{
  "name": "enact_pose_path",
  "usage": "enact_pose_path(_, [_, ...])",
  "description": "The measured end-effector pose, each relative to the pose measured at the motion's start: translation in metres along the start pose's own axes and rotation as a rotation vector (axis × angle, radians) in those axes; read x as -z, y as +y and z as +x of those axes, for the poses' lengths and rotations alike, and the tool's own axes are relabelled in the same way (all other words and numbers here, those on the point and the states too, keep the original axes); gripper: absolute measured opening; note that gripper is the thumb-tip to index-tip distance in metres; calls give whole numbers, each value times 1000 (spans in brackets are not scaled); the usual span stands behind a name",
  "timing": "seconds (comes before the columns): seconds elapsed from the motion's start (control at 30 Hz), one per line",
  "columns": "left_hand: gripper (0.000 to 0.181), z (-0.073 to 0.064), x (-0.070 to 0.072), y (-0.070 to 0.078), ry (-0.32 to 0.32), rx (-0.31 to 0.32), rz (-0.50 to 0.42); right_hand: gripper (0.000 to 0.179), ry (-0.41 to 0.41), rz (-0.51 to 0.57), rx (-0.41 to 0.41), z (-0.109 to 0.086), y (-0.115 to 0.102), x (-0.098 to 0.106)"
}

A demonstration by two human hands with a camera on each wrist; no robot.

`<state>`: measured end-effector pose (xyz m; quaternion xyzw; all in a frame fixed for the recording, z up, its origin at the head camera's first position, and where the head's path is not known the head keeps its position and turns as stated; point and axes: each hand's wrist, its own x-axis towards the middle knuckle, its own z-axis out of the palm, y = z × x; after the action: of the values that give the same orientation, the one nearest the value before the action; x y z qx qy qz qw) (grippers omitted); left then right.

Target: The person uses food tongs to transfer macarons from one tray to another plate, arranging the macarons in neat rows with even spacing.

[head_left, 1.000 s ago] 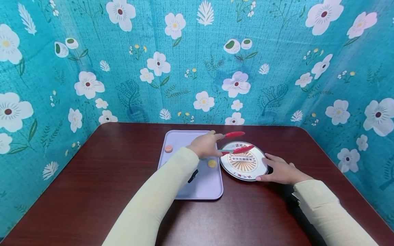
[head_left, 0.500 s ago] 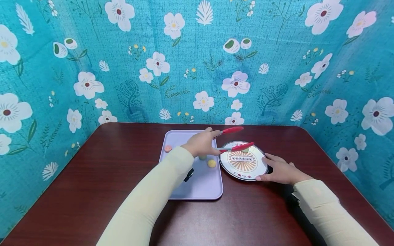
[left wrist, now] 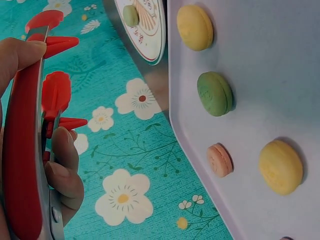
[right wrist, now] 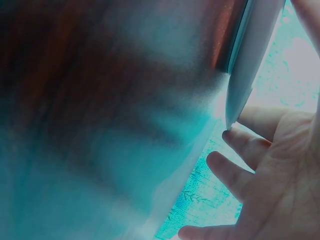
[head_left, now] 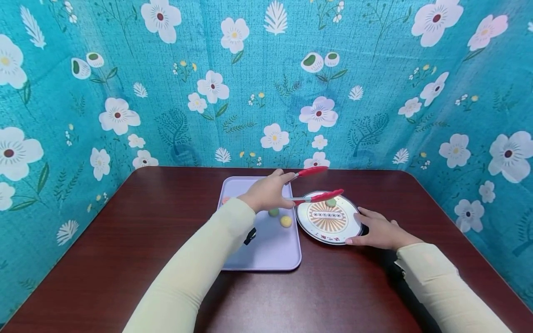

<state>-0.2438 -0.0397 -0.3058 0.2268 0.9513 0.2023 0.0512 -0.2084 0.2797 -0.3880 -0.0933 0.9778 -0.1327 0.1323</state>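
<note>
My left hand [head_left: 266, 192] holds red-tipped tongs [left wrist: 22, 150] by the handle, above the tray's right edge. Their two red tips [head_left: 326, 196] stand apart with nothing between them, over the far part of a patterned white plate [head_left: 329, 227]. On that plate lies a green macaron [head_left: 331, 202], just beside the nearer tip. My right hand [head_left: 381, 231] touches the plate's right rim with spread fingers. In the lilac tray [head_left: 270, 256] are a green macaron [left wrist: 215, 93], a yellow macaron [left wrist: 195, 27], a pink macaron [left wrist: 220, 160] and another yellow macaron [left wrist: 281, 167].
Tray and plate stand side by side on a dark red-brown table [head_left: 166, 217]. Behind it hangs a teal flowered cloth [head_left: 250, 101]. My left forearm reaches across the tray and hides part of it.
The tongs' tips have spread apart and the green macaron now lies free on the plate. My left hand has drawn slightly leftward with the tongs. The right hand stays put.
</note>
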Motion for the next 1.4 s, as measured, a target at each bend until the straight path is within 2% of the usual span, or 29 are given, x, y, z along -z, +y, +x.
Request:
enact_pose_path(0.77, [86, -17, 11, -16, 44, -2, 15, 113, -1, 22, 12, -1, 1, -2])
enact_pose_path(0.97, [87, -21, 15, -23, 57, 9, -15, 114, 15, 17, 15, 0, 0, 2])
enact_pose_path(1.4, [89, -35, 12, -37, 66, 32, 4, 113, 8, 22, 19, 0, -2, 3])
